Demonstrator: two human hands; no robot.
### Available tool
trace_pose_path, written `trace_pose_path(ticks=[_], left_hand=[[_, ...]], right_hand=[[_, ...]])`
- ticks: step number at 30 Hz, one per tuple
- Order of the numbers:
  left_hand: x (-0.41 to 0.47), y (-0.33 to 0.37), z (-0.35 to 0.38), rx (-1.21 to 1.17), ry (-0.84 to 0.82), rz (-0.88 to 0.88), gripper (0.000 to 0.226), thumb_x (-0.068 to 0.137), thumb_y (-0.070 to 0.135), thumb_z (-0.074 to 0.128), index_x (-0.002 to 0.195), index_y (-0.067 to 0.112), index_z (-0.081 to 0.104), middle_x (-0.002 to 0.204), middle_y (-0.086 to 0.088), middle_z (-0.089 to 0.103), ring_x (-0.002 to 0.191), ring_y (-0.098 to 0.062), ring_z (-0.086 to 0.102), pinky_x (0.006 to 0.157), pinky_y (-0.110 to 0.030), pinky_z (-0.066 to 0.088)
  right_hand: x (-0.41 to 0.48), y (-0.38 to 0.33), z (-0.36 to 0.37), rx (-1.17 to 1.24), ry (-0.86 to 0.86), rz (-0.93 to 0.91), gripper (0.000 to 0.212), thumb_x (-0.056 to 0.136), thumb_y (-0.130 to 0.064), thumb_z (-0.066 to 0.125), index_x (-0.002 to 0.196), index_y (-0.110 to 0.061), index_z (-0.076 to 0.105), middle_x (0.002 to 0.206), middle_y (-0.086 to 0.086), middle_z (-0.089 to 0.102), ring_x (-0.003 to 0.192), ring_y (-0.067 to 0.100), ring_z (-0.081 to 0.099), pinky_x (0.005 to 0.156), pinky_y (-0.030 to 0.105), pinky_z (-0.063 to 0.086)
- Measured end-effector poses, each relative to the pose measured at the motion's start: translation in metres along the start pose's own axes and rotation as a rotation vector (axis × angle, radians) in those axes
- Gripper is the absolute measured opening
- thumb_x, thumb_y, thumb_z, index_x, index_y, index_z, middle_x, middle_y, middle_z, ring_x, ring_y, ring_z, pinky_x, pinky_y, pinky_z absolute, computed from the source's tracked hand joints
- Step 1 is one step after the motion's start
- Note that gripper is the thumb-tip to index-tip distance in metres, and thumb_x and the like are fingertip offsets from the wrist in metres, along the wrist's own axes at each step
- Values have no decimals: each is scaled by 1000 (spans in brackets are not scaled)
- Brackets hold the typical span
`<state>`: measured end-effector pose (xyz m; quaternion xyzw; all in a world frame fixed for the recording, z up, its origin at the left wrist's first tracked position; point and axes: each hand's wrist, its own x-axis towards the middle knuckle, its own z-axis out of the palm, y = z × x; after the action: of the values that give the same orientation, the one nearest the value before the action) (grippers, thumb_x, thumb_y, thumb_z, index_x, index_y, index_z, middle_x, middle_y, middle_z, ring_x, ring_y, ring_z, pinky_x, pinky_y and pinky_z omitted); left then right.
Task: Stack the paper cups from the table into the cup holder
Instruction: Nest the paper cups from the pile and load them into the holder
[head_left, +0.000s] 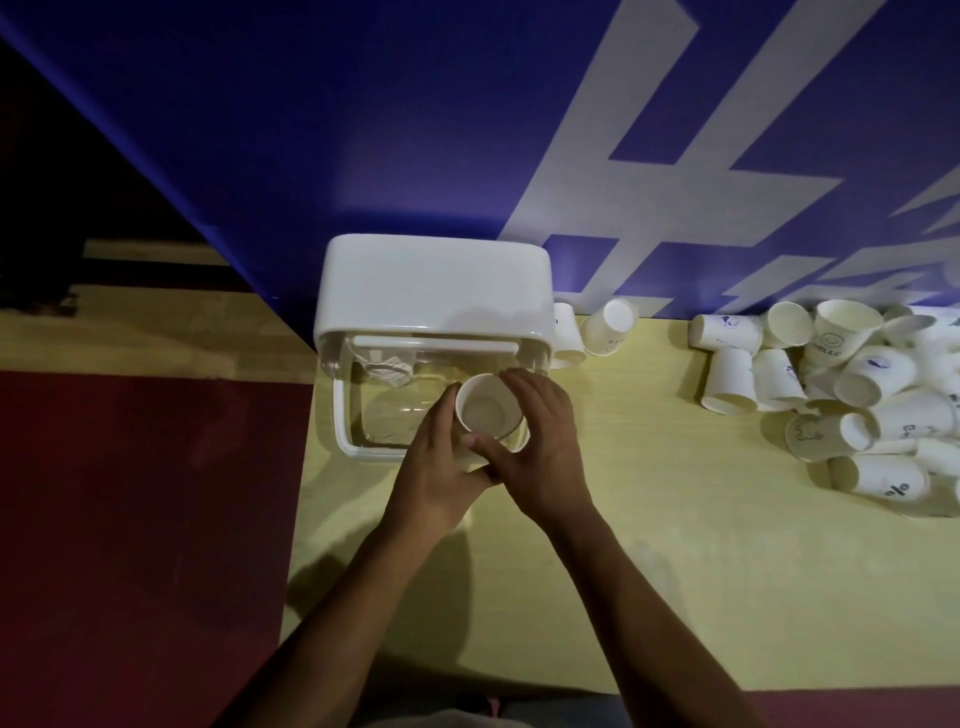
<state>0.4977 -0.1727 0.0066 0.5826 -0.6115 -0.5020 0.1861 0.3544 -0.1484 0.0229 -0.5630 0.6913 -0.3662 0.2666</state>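
A white paper cup stands upright with its mouth up, over the right front part of the cup holder. The cup holder is a white box with a raised lid and a clear lower tray. My left hand wraps the cup's left side and my right hand grips its right and front side. Both hands hold the same cup. A pile of several loose paper cups lies on the table at the right, some marked with small drawings.
Two more paper cups lie against the blue wall just right of the holder. The yellow table ends at its left edge beside the holder, with red floor beyond it. The blue wall with white letters stands right behind.
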Motion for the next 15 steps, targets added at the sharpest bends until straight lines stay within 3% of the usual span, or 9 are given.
trace_pose_path(ticks=[2,5,7,10,15], left_hand=[[-2,-1,1,10,15,22,105,72,29,89,158,34,29,154,8,46,138,-13,47,111,-35,44],[-5,-3,3,28,9,29,106,74,27,89,160,33,27,158,10,42,141,-9,42,109,-24,39],[-5,-5,4,26,14,31,106,73,30,90,160,33,28,158,10,42,141,-9,43,109,-26,41],[-8,-5,4,30,16,8,106,74,34,90,160,35,27,158,11,42,140,-10,44,108,-28,42],[-9,-4,3,40,6,6,107,75,39,90,160,37,25,157,10,42,137,-12,48,107,-33,46]], right_hand=[[-1,6,3,19,-29,31,72,81,-48,81,141,-16,57,142,-7,59,131,4,47,112,20,35],[-4,11,2,115,-107,71,67,84,-33,84,142,-24,53,139,-19,57,130,2,52,107,22,43],[-2,13,-1,142,-144,74,66,86,-28,84,142,-30,51,137,-31,52,130,-4,50,104,14,39],[2,17,-5,163,-207,111,69,86,-27,84,146,-27,49,139,-35,48,130,-10,47,105,9,35],[3,17,-9,195,-255,136,71,87,-28,83,147,-32,46,139,-35,48,131,-8,47,107,16,39]])
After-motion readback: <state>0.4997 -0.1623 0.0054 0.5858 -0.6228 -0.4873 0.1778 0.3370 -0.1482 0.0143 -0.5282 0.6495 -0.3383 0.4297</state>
